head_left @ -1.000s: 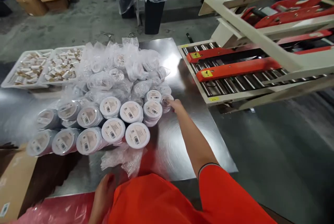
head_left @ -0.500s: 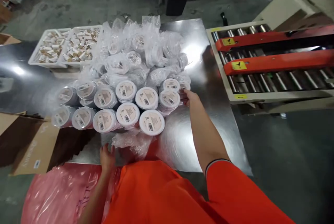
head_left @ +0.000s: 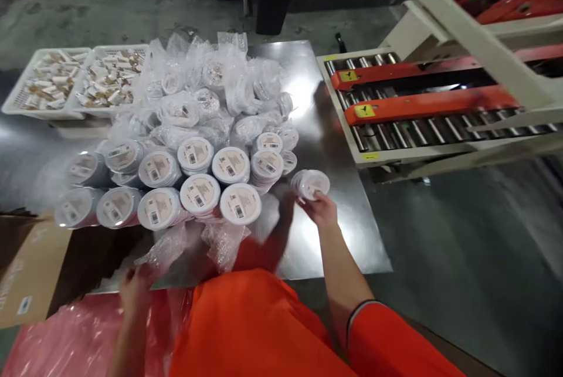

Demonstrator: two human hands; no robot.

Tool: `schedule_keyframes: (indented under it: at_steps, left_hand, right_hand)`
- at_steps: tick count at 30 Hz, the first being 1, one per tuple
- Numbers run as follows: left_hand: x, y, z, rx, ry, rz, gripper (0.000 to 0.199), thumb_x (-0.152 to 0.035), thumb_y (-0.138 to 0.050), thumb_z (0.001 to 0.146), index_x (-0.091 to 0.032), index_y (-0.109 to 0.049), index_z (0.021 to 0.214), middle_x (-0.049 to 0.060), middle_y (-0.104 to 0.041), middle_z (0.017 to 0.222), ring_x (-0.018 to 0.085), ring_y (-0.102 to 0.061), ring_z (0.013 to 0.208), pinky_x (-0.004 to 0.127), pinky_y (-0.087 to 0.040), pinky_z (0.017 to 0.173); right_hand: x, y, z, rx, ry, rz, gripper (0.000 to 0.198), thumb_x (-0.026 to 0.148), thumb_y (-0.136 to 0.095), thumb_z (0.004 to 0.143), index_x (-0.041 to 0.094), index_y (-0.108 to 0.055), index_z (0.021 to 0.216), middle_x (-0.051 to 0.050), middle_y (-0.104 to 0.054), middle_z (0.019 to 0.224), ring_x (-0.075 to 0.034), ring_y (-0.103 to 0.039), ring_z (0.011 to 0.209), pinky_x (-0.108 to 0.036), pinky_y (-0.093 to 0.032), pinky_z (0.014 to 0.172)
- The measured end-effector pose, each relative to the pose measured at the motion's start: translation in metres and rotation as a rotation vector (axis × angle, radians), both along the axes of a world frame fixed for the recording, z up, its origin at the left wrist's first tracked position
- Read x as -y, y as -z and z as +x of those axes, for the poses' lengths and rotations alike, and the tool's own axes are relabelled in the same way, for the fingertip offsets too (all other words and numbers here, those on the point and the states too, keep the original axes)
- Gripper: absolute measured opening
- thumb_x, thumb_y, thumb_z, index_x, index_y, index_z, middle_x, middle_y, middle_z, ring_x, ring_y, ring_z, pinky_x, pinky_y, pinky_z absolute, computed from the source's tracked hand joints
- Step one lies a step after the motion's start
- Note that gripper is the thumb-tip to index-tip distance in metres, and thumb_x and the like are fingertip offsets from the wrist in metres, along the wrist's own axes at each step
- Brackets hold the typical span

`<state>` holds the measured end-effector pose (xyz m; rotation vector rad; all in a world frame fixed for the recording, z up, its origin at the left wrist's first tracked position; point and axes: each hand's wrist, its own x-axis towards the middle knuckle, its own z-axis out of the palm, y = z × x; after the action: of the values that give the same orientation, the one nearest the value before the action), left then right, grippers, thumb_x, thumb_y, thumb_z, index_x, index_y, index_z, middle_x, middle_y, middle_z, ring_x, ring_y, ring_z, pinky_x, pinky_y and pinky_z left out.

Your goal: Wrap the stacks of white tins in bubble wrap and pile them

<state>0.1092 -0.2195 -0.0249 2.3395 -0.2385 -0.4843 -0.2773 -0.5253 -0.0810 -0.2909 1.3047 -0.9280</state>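
My right hand [head_left: 320,209] holds a small stack of round labelled lids [head_left: 310,182] in clear wrap, lifted just right of the pile. Many similar round stacks [head_left: 200,180] lie on their sides on the shiny metal table [head_left: 325,236], labels facing me. Behind them sits a heap of bubble-wrapped pieces [head_left: 211,95]. My left hand [head_left: 135,289] is at the table's near edge, pinching loose clear plastic wrap [head_left: 165,254]. My orange shirt fills the bottom of the view.
Two white baskets [head_left: 20,95] of small items stand at the table's far left. A roller conveyor machine with red guides [head_left: 417,104] adjoins the right side. An open cardboard box [head_left: 26,271] and a red plastic bag [head_left: 70,336] are at lower left. Bins stand beyond.
My right hand has pulled one wrapped stack away from the pile toward me. My left hand has shifted left along the table edge and taken hold of the loose wrap.
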Motion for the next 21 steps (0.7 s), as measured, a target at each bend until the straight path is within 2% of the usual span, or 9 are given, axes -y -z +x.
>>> schedule_keyframes:
  at_steps: [3, 4, 6, 7, 9, 11, 15, 17, 21]
  left_hand:
    - [-0.019, -0.025, -0.007, 0.162, 0.049, 0.136, 0.027, -0.039, -0.070, 0.073, -0.016, -0.060, 0.063, -0.002, -0.055, 0.054, 0.015, -0.052, 0.053, 0.027, -0.042, 0.051]
    - [-0.022, -0.032, -0.016, 0.254, 0.134, 0.147, 0.025, -0.039, -0.070, 0.072, -0.017, -0.061, 0.063, 0.000, -0.058, 0.057, 0.017, -0.055, 0.057, 0.029, -0.043, 0.054]
    - [-0.021, -0.040, -0.041, 0.408, 0.395, 0.080, 0.019, -0.037, -0.064, 0.077, -0.019, -0.066, 0.074, 0.004, -0.069, 0.073, 0.021, -0.063, 0.072, 0.031, -0.048, 0.066]
    - [-0.017, -0.042, -0.056, 0.423, 0.545, 0.015, 0.018, -0.035, -0.059, 0.082, -0.019, -0.068, 0.079, 0.006, -0.072, 0.082, 0.022, -0.066, 0.080, 0.032, -0.050, 0.073]
    - [-0.006, -0.040, -0.083, 0.387, 0.707, -0.081, 0.020, -0.030, -0.051, 0.087, -0.020, -0.069, 0.086, 0.008, -0.073, 0.088, 0.021, -0.068, 0.087, 0.031, -0.051, 0.078]
    - [0.007, -0.035, -0.103, 0.283, 0.726, -0.088, 0.019, -0.028, -0.050, 0.086, -0.021, -0.067, 0.082, 0.006, -0.071, 0.082, 0.018, -0.067, 0.079, 0.028, -0.051, 0.073]
    - [0.026, -0.030, -0.120, 0.100, 0.580, -0.020, 0.018, -0.035, -0.059, 0.078, -0.020, -0.060, 0.068, 0.001, -0.063, 0.067, 0.015, -0.059, 0.059, 0.027, -0.047, 0.059]
    - [0.031, -0.034, -0.123, 0.041, 0.540, -0.064, 0.017, -0.036, -0.061, 0.074, -0.020, -0.058, 0.068, 0.000, -0.059, 0.066, 0.014, -0.056, 0.054, 0.026, -0.044, 0.054]
    - [0.034, -0.044, -0.127, -0.037, 0.606, -0.222, 0.018, -0.033, -0.057, 0.074, -0.020, -0.056, 0.062, 0.000, -0.056, 0.064, 0.014, -0.053, 0.058, 0.026, -0.042, 0.055]
  right_hand:
    - [-0.051, 0.003, -0.013, 0.219, 0.010, 0.028, 0.028, 0.021, -0.070, 0.057, 0.024, -0.063, 0.083, -0.001, -0.072, 0.081, -0.025, -0.069, 0.082, -0.044, -0.058, 0.073]
    - [-0.067, 0.003, -0.014, 0.243, -0.026, 0.028, 0.030, 0.022, -0.072, 0.057, 0.024, -0.064, 0.086, -0.001, -0.073, 0.084, -0.025, -0.069, 0.084, -0.045, -0.058, 0.075]
    - [-0.097, -0.001, -0.011, 0.278, -0.124, 0.032, 0.034, 0.024, -0.077, 0.057, 0.024, -0.065, 0.089, -0.001, -0.074, 0.089, -0.024, -0.069, 0.087, -0.043, -0.057, 0.081]
    - [-0.112, -0.004, -0.007, 0.293, -0.172, 0.037, 0.036, 0.023, -0.080, 0.055, 0.023, -0.065, 0.089, -0.002, -0.074, 0.090, -0.023, -0.069, 0.088, -0.041, -0.056, 0.083]
    - [-0.140, -0.016, 0.004, 0.314, -0.241, 0.053, 0.038, 0.020, -0.083, 0.053, 0.022, -0.065, 0.088, -0.002, -0.074, 0.087, -0.022, -0.069, 0.084, -0.037, -0.055, 0.082]
    - [-0.165, -0.034, 0.020, 0.364, -0.298, 0.092, 0.038, 0.021, -0.084, 0.054, 0.020, -0.067, 0.088, -0.003, -0.073, 0.082, -0.020, -0.068, 0.078, -0.035, -0.054, 0.079]
    - [-0.200, -0.075, 0.061, 0.577, -0.459, 0.146, 0.043, 0.025, -0.085, 0.054, 0.017, -0.068, 0.093, -0.004, -0.073, 0.083, -0.021, -0.067, 0.082, -0.034, -0.051, 0.080]
    - [-0.208, -0.091, 0.081, 0.672, -0.532, 0.143, 0.042, 0.026, -0.087, 0.051, 0.015, -0.068, 0.087, -0.005, -0.072, 0.081, -0.021, -0.067, 0.083, -0.032, -0.050, 0.077]
    - [-0.213, -0.104, 0.104, 0.783, -0.647, 0.146, 0.040, 0.025, -0.087, 0.050, 0.012, -0.068, 0.083, -0.006, -0.073, 0.083, -0.021, -0.067, 0.086, -0.028, -0.049, 0.073]
